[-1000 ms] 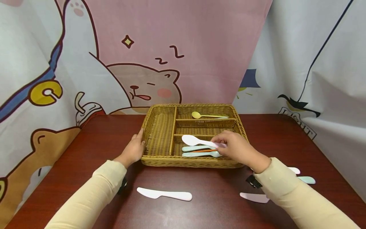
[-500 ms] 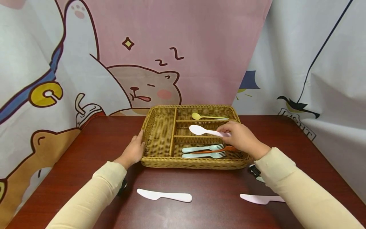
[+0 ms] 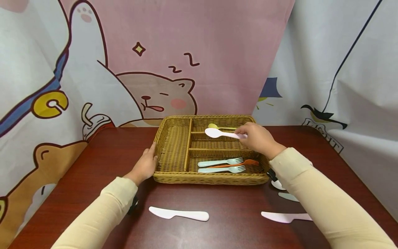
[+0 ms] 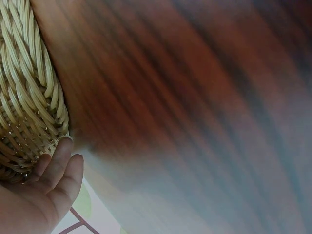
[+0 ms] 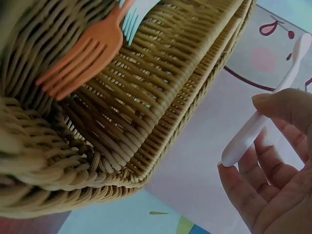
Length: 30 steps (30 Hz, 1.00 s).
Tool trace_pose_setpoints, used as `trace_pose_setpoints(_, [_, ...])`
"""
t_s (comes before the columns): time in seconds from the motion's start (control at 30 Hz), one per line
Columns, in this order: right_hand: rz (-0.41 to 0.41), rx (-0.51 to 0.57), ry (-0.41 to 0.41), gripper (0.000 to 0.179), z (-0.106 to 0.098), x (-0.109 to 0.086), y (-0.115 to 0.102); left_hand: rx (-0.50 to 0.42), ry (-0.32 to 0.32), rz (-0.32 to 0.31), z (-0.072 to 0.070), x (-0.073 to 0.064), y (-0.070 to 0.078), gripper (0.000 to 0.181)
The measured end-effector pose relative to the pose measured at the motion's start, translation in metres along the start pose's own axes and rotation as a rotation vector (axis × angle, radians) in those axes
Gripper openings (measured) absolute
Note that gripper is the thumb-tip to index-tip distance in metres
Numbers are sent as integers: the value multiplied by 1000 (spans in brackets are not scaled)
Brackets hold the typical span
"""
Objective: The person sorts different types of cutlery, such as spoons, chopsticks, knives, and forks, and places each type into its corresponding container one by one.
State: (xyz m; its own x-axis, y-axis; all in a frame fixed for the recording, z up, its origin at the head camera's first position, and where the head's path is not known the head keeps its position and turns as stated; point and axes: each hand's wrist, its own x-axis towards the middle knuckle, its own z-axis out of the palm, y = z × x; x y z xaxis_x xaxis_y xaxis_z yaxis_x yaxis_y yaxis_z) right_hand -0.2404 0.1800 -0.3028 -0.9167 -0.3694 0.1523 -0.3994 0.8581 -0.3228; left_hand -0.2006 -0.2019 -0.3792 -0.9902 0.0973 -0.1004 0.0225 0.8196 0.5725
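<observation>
My right hand (image 3: 259,138) pinches a pale pink spoon (image 3: 214,133) by its handle, bowl pointing left, above the back compartments of a wicker cutlery basket (image 3: 211,178). In the right wrist view, thumb and fingertips grip the handle of the spoon (image 5: 243,139). Against the basket's left outer side rests my left hand (image 3: 144,165); the left wrist view shows its relaxed fingers (image 4: 58,161) at the weave. Two pale green forks (image 3: 217,162) and an orange fork (image 3: 252,162) lie in the front compartment. A yellow spoon (image 3: 212,126) lies in the back one, partly hidden.
A white knife (image 3: 180,213) lies on the dark red table (image 3: 93,162) in front of the basket. To the right are a pale pink knife (image 3: 280,217), a pale green piece (image 3: 287,196) and a white spoon (image 3: 277,185), partly covered by my right arm.
My right hand has carried the pale pink spoon away from above the front compartment, towards the back of the basket, uncovering the forks. My left hand has stayed at the basket's left side.
</observation>
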Motion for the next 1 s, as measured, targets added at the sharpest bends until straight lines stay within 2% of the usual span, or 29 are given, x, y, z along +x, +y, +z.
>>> trace_pose_setpoints(0.17, [-4,-7,0,28,0,9,3,-3,2,-2,1,0,-1,60])
trace_pose_setpoints(0.4, [49,-10,-31,31,3,20,5,-1,0,-8,1,0,-1,60])
trace_pose_setpoints(0.6, [85,-18,-13,30,5,31,7,-3,-6,-7,0,1,-1,60])
trace_pose_setpoints(1.0, [101,-89,33,28,17,46,10,-11,-13,-15,0,0,-1,60])
